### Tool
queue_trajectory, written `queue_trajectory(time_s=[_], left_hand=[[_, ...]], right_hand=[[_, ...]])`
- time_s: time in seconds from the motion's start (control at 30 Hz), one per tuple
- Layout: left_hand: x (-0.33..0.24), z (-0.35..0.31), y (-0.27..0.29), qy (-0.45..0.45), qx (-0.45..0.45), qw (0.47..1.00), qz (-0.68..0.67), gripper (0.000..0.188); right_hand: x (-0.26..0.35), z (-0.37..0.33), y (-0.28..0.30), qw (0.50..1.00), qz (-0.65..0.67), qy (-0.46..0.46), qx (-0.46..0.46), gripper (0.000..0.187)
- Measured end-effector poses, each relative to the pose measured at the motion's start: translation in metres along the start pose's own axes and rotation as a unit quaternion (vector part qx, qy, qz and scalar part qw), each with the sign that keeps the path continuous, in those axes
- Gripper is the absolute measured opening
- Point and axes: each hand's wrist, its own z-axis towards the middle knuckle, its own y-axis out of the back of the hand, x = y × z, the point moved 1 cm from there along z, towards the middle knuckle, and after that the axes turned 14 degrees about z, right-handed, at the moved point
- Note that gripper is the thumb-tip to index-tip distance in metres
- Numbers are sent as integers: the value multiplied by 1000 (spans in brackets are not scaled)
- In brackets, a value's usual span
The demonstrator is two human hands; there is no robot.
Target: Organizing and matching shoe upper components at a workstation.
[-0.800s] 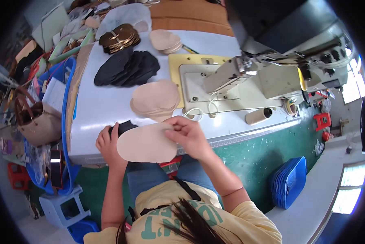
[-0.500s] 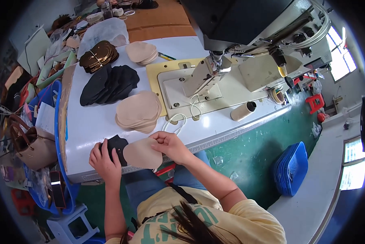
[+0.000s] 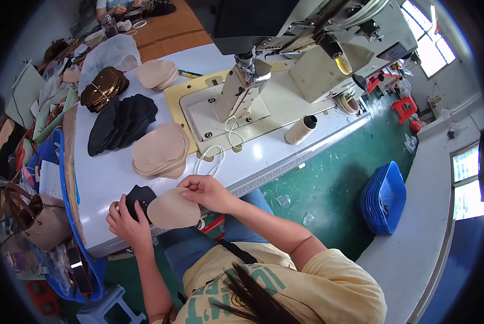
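A: Where does the beige piece (image 3: pixel 171 209) sit relative to the right hand (image 3: pixel 210 194)?

B: Just left of it, with its upper right edge at the fingertips. The flat oval is near the front edge of the white table (image 3: pixel 95 171).

A: How far open is that hand?

B: Its thumb and fingers are together, pinching the rim of that 1 piece.

A: And the left hand (image 3: pixel 129 225)?

B: Its fingers and thumb are apart, set on the black piece (image 3: pixel 140 197). I can't tell whether they clamp it or only press it down.

A: How do the 2 pieces lie?

B: Side by side, the beige to the right, covering a little of the black's edge from this view. I can't tell if they touch.

A: Anything close by?

B: A beige stack (image 3: pixel 160 150) beyond both hands, and a black stack (image 3: pixel 122 123) behind that, left of the sewing machine (image 3: pixel 237 92).
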Motion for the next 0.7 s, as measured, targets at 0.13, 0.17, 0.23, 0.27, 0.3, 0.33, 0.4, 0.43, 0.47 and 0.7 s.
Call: queue_trajectory(time_s=[0.13, 0.17, 0.23, 0.27, 0.3, 0.33, 0.4, 0.43, 0.47, 0.7], left_hand=[[16, -6, -2, 0, -12, 1000, -7, 34], [20, -7, -3, 9, -8, 1000, -12, 34], [24, -4, -3, 25, -2, 999, -22, 34], [27, -4, -3, 35, 4, 999, -22, 33], [28, -2, -4, 35, 3, 999, -24, 33], [29, -1, -5, 35, -4, 999, -29, 33], [30, -1, -8, 27, -3, 999, -20, 33], [29, 0, -9, 27, -6, 999, -20, 33], [29, -1, -9, 29, -5, 999, -32, 32], [40, -8, 0, -6, 6, 967, -255, 23]], right_hand=[[-7, -6, 0, 989, 143, 5, 25, 14], [-10, -5, 5, 977, 211, -17, 29, 16], [-11, -7, 16, 945, 320, -43, 55, 18], [-11, -8, 19, 948, 310, -33, 59, 18], [-10, -9, 22, 942, 325, -37, 69, 19], [-11, -9, 22, 935, 342, -43, 80, 19], [-11, -9, 22, 941, 326, -49, 78, 20], [-11, -8, 23, 944, 318, -52, 76, 21], [-11, -7, 23, 946, 311, -57, 72, 21], [-7, -8, 24, 942, 325, -48, 75, 19]])
